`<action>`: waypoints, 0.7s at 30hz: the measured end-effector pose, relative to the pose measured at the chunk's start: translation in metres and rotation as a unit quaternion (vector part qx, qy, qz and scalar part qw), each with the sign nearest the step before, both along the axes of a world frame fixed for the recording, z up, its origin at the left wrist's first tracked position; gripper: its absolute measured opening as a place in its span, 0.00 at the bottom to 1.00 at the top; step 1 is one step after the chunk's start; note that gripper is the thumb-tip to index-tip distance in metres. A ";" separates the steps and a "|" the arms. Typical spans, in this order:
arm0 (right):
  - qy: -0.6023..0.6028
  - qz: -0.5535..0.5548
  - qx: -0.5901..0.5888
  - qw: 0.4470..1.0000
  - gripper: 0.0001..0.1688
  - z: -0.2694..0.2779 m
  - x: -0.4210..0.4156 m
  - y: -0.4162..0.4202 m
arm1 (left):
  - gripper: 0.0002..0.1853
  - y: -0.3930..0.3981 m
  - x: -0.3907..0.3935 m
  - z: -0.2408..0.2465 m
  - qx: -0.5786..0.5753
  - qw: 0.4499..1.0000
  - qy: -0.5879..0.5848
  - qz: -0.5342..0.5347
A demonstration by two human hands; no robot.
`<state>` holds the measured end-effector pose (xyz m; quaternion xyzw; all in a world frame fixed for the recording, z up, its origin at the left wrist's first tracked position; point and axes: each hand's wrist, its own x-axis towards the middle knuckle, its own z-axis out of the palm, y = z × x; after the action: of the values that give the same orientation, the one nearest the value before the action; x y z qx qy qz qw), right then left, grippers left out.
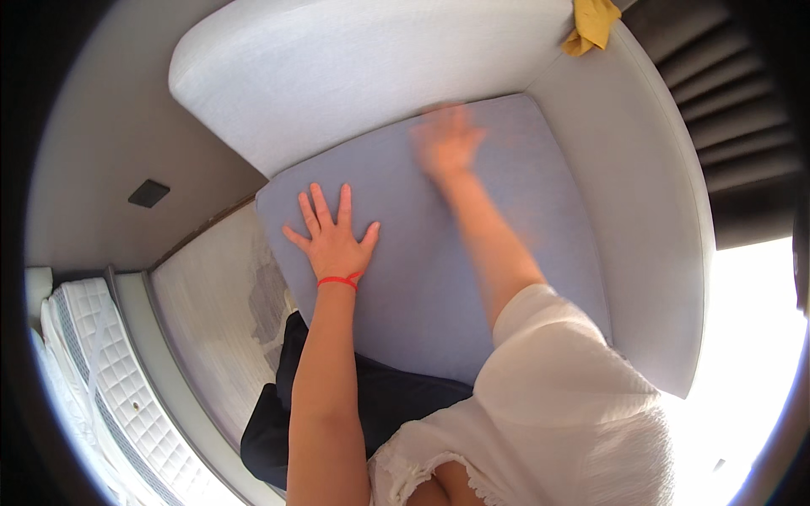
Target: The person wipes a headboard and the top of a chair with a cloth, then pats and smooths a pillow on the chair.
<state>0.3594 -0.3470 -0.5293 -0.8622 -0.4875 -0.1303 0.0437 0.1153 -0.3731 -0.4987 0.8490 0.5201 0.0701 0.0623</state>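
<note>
A blue-grey seat cushion (pixel 411 253) lies before me inside a pale upholstered sofa. My left hand (pixel 335 243) rests flat on the cushion's left part with its fingers spread; a red cord circles the wrist. Farther back and to the right, my right hand (pixel 449 142) is over the cushion near its rear edge. It is blurred by motion, so whether it touches the fabric is unclear. I see nothing in either hand. Behind the cushion rises the light sofa backrest (pixel 380 69), and the sofa's armrest (pixel 639 190) borders it on the right.
A yellow cloth (pixel 591 28) hangs over the sofa's back right corner. Dark pleated curtains (pixel 728 114) stand beyond the armrest, above a bright area. On the left are a wall with a dark square plate (pixel 149 193), a worn pale floor (pixel 209 303) and a quilted white mattress (pixel 126 360).
</note>
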 end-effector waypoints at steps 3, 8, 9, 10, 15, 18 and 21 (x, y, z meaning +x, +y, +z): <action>0.291 0.332 -0.097 0.892 0.37 0.035 -0.093 0.022 | 0.40 -0.001 0.000 0.005 -0.023 0.999 0.042 0.009; 0.124 0.331 0.030 0.935 0.40 0.026 -0.016 -0.015 | 0.40 -0.002 0.001 -0.003 0.014 1.000 0.022 0.003; 0.091 0.272 -0.022 0.958 0.40 0.008 0.031 -0.036 | 0.40 -0.002 0.000 -0.002 0.020 1.000 0.021 0.002; 0.163 0.167 0.009 0.972 0.41 0.009 0.071 -0.053 | 0.40 -0.001 -0.002 -0.003 0.024 0.999 0.023 0.003; 0.139 0.001 0.101 0.985 0.41 0.025 0.193 -0.144 | 0.40 -0.004 0.010 0.000 0.020 0.998 0.051 -0.008; 0.100 -0.013 0.165 0.981 0.42 0.024 0.156 -0.190 | 0.40 -0.001 -0.003 -0.002 0.026 0.996 0.086 0.016; -0.008 -0.154 0.060 0.986 0.38 -0.001 0.124 -0.215 | 0.40 -0.002 0.005 0.004 0.012 0.994 0.104 0.015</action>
<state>0.4839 -0.5621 -0.5300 -0.9216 -0.3410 -0.1714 0.0705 0.1208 -0.3749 -0.4952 0.8444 0.5356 -0.0117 -0.0038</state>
